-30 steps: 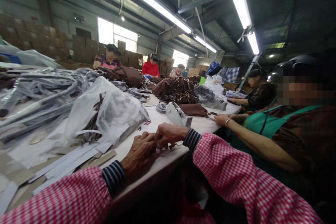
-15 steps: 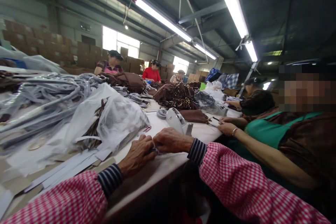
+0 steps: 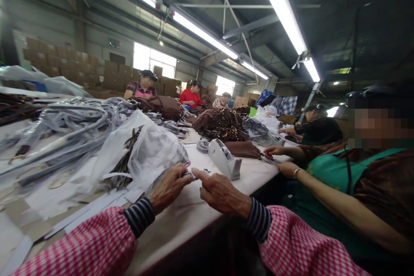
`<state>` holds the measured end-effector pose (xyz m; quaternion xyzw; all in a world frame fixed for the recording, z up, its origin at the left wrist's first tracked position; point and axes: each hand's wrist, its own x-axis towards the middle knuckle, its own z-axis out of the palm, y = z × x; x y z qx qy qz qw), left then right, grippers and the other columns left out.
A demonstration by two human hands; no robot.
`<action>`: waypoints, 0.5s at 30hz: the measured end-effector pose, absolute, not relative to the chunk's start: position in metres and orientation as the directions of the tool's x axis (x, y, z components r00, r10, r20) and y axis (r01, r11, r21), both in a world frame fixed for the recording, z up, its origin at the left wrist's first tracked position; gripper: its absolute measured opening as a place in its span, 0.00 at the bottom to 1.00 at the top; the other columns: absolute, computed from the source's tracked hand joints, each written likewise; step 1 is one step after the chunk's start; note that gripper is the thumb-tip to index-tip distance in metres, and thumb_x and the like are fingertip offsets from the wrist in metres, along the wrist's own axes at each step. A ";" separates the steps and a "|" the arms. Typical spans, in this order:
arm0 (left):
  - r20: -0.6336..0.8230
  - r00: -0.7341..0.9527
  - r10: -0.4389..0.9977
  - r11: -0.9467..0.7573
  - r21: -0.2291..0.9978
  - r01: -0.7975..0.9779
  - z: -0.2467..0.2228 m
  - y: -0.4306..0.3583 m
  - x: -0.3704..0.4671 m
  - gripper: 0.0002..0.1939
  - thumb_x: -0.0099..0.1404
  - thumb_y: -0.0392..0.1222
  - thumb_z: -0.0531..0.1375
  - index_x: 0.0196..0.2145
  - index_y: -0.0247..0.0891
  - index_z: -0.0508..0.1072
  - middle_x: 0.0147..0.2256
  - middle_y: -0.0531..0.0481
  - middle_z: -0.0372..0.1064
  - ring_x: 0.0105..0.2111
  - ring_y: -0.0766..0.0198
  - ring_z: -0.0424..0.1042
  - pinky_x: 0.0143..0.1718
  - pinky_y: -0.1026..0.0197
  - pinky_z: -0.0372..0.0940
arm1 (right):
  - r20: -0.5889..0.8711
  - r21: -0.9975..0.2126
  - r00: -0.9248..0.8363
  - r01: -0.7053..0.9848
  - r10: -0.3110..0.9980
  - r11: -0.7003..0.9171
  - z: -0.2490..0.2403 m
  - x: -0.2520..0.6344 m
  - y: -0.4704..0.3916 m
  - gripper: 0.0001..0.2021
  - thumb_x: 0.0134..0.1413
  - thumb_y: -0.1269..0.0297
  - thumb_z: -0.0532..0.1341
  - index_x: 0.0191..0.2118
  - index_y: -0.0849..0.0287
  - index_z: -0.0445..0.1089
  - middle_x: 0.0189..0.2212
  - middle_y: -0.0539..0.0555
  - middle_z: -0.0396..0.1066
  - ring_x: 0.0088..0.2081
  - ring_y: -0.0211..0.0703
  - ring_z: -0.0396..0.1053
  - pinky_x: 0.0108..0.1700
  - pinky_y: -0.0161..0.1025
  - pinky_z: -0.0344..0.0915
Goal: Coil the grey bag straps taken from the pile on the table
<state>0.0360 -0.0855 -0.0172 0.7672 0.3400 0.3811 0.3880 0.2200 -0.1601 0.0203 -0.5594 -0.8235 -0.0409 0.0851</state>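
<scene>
My left hand is closed in a pinch over the table, its fingertips on a small pale piece too small to name. From the right, my right hand reaches to the same piece with its index finger stretched out and the other fingers curled; its thumb is mostly hidden. Just beyond the right hand stands a grey-white tape dispenser. Beyond the left hand lies a clear plastic bag with dark brown strips showing in it.
Plastic-wrapped grey straps pile up on the left, above flat white card strips. Brown fringed bags lie heaped farther back. At right, a co-worker in a green apron handles a brown bag. The table edge runs close below my hands.
My hands have come apart a little: the right has moved right and down and its index finger now stretches out. The co-worker's hands have shifted apart. The camera view has tilted slightly upward.
</scene>
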 end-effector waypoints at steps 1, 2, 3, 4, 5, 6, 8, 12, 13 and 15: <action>0.266 0.461 0.846 -0.370 0.917 0.149 -0.016 -0.086 0.036 0.16 0.62 0.55 0.61 0.29 0.40 0.68 0.31 0.52 0.66 0.35 0.56 0.65 0.37 0.56 0.60 | 0.191 -0.023 -0.330 0.940 0.925 0.340 0.015 0.219 -0.162 0.31 0.62 0.67 0.55 0.71 0.58 0.57 0.40 0.60 0.80 0.39 0.52 0.77 0.42 0.41 0.65; 0.207 0.461 0.863 -0.269 0.961 0.071 -0.015 -0.087 0.036 0.15 0.60 0.54 0.62 0.29 0.39 0.69 0.29 0.53 0.66 0.33 0.58 0.66 0.36 0.57 0.59 | 0.197 -0.007 -0.312 0.947 0.929 0.320 0.009 0.217 -0.162 0.33 0.62 0.67 0.54 0.73 0.59 0.53 0.40 0.61 0.80 0.39 0.53 0.77 0.42 0.41 0.66; 0.155 0.474 0.867 -0.181 0.984 0.008 -0.015 -0.087 0.036 0.15 0.58 0.54 0.63 0.28 0.38 0.70 0.28 0.53 0.67 0.31 0.59 0.66 0.34 0.58 0.58 | 0.207 0.019 -0.307 0.951 0.929 0.310 0.004 0.216 -0.162 0.34 0.62 0.67 0.54 0.73 0.60 0.51 0.40 0.62 0.81 0.39 0.53 0.78 0.41 0.42 0.67; 0.120 0.492 0.862 -0.120 0.992 -0.031 -0.015 -0.087 0.036 0.15 0.56 0.53 0.64 0.28 0.37 0.71 0.27 0.52 0.68 0.30 0.59 0.66 0.34 0.58 0.58 | 0.216 0.053 -0.308 0.951 0.926 0.304 0.000 0.214 -0.162 0.35 0.62 0.67 0.54 0.74 0.61 0.49 0.39 0.62 0.81 0.38 0.53 0.78 0.40 0.42 0.67; 0.101 0.504 0.858 -0.089 0.995 -0.048 -0.015 -0.088 0.035 0.16 0.56 0.54 0.64 0.28 0.37 0.72 0.27 0.51 0.69 0.30 0.59 0.67 0.33 0.58 0.58 | 0.228 0.093 -0.315 0.949 0.921 0.301 -0.005 0.213 -0.161 0.37 0.61 0.68 0.54 0.75 0.62 0.47 0.38 0.63 0.81 0.37 0.54 0.79 0.39 0.42 0.68; 0.093 0.505 0.858 -0.079 0.996 -0.048 -0.015 -0.088 0.034 0.17 0.56 0.54 0.64 0.28 0.36 0.73 0.28 0.50 0.70 0.30 0.59 0.68 0.33 0.58 0.59 | 0.241 0.135 -0.323 0.945 0.915 0.298 -0.009 0.212 -0.161 0.38 0.61 0.69 0.54 0.75 0.64 0.45 0.37 0.63 0.81 0.35 0.53 0.79 0.37 0.42 0.68; 0.097 0.492 0.865 -0.078 0.995 -0.058 -0.014 -0.088 0.032 0.18 0.57 0.56 0.62 0.30 0.36 0.75 0.30 0.49 0.71 0.31 0.57 0.69 0.33 0.58 0.60 | 0.265 0.206 -0.336 0.935 0.904 0.287 -0.017 0.210 -0.159 0.42 0.58 0.73 0.55 0.76 0.66 0.39 0.34 0.61 0.80 0.30 0.52 0.78 0.32 0.40 0.67; 0.189 0.541 0.819 -0.153 0.982 -0.112 -0.009 -0.088 0.029 0.18 0.62 0.56 0.60 0.32 0.37 0.74 0.32 0.49 0.71 0.34 0.57 0.70 0.35 0.57 0.63 | 0.328 0.259 -0.365 0.922 0.871 0.288 -0.030 0.209 -0.156 0.48 0.52 0.79 0.55 0.76 0.67 0.32 0.32 0.59 0.79 0.29 0.49 0.78 0.28 0.37 0.64; 0.222 0.558 0.800 -0.203 0.974 -0.097 -0.008 -0.088 0.028 0.18 0.64 0.56 0.59 0.32 0.37 0.74 0.33 0.49 0.71 0.35 0.57 0.70 0.36 0.57 0.64 | 0.335 0.249 -0.366 0.923 0.868 0.293 -0.032 0.209 -0.155 0.49 0.52 0.79 0.55 0.76 0.67 0.31 0.32 0.59 0.79 0.29 0.49 0.78 0.28 0.37 0.64; 0.268 0.581 0.769 -0.305 0.952 -0.035 -0.005 -0.089 0.027 0.18 0.66 0.56 0.57 0.33 0.37 0.75 0.34 0.47 0.72 0.36 0.55 0.71 0.38 0.55 0.67 | 0.334 0.214 -0.352 0.932 0.874 0.293 -0.034 0.209 -0.156 0.48 0.53 0.78 0.55 0.76 0.69 0.31 0.33 0.60 0.79 0.29 0.50 0.78 0.28 0.38 0.65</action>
